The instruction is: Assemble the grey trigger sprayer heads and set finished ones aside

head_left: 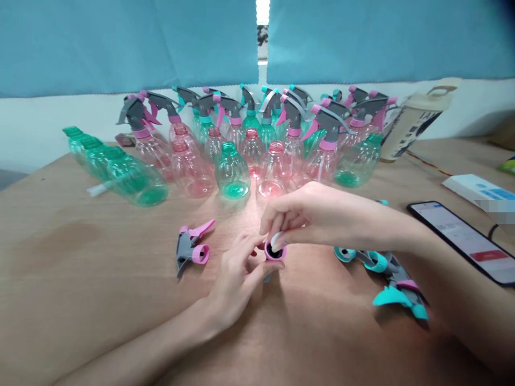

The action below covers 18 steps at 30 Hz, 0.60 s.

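Note:
Near the middle of the table, my left hand (pixel 237 268) is closed around a trigger spray head, whose pink collar (pixel 284 252) faces up with its dark opening showing. Most of the spray head's body is hidden by my fingers. Above it, my right hand (pixel 295 220) pinches a small white piece (pixel 276 239) at the collar's opening; I cannot tell how far in it sits. To the left lies another spray head (pixel 187 252) with a pink trigger and collar. Several spray heads with turquoise parts (pixel 392 279) lie at the right, partly behind my right forearm.
Several green and pink clear bottles (pixel 233 171) stand across the back, some topped with spray heads (pixel 332 126). At the left is a row of green bottles (pixel 137 177). A phone (pixel 466 241), a white box (pixel 483 193) and a tall cup (pixel 418 120) are at the right.

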Each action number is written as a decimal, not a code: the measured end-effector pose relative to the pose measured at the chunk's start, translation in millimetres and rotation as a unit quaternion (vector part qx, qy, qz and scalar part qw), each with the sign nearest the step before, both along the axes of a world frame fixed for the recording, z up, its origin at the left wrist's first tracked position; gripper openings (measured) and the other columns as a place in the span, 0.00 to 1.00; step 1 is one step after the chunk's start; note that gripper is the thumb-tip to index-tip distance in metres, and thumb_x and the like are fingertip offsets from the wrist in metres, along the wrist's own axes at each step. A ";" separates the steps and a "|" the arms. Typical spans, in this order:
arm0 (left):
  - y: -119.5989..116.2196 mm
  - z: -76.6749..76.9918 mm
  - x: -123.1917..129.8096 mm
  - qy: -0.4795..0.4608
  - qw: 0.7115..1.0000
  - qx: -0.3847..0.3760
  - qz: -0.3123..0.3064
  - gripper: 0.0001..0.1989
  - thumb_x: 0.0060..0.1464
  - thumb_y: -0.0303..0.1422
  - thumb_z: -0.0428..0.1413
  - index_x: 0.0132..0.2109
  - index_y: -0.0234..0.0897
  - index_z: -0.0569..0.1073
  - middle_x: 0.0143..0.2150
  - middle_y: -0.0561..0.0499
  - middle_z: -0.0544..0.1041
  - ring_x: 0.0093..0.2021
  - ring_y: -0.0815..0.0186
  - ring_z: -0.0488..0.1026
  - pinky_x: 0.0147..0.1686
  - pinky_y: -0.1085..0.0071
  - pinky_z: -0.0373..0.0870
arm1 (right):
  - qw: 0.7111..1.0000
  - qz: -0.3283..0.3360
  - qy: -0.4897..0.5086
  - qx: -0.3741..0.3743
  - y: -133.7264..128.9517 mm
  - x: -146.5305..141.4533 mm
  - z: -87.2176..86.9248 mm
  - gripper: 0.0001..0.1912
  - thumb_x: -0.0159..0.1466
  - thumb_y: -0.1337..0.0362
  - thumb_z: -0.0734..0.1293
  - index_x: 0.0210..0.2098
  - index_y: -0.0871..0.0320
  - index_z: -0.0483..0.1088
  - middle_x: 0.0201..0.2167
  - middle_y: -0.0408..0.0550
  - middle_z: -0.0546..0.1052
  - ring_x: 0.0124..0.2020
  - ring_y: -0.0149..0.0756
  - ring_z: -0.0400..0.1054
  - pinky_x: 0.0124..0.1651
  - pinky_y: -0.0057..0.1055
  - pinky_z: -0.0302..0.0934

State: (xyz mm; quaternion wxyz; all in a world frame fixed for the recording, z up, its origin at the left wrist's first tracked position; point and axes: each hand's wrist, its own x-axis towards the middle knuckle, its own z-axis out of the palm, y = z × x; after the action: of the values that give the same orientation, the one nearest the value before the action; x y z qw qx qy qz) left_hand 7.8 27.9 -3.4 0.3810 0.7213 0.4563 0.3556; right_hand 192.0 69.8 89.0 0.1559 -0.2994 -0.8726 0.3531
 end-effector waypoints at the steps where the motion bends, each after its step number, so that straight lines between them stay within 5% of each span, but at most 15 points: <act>1: -0.2 -0.1 0.1 0.000 1.000 0.004 0.000 0.05 0.53 0.30 0.58 0.39 0.35 0.74 0.32 0.53 0.66 0.32 0.68 0.66 0.27 0.76 0.64 | 1.000 0.002 -0.006 0.010 0.0 -0.2 -0.6 0.08 0.58 0.75 0.64 0.36 0.60 0.72 0.32 0.39 0.78 0.33 0.23 0.72 0.33 0.18 0.64; 9: 0.6 -4.1 -0.8 -0.001 1.000 0.029 -0.004 0.04 0.54 0.31 0.58 0.33 0.36 0.71 0.31 0.54 0.64 0.34 0.67 0.66 0.27 0.77 0.63 | 0.997 -0.005 -0.026 0.074 1.7 0.3 -3.1 0.11 0.58 0.77 0.63 0.35 0.59 0.75 0.30 0.36 0.79 0.31 0.19 0.71 0.32 0.15 0.59; 18: 0.7 -4.4 -1.5 0.007 1.000 0.024 -0.007 0.04 0.53 0.32 0.59 0.37 0.37 0.73 0.35 0.53 0.67 0.35 0.66 0.68 0.27 0.76 0.64 | 0.998 -0.006 -0.014 0.064 -0.5 -3.4 -4.7 0.11 0.56 0.78 0.64 0.34 0.60 0.74 0.30 0.37 0.78 0.30 0.21 0.71 0.31 0.17 0.61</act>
State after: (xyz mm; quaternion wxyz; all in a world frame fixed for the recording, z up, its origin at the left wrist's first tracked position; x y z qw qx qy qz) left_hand 6.3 28.6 -7.8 0.3626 0.7363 0.4449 0.3584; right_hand 188.6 69.3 84.3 0.1645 -0.2995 -0.8936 0.2910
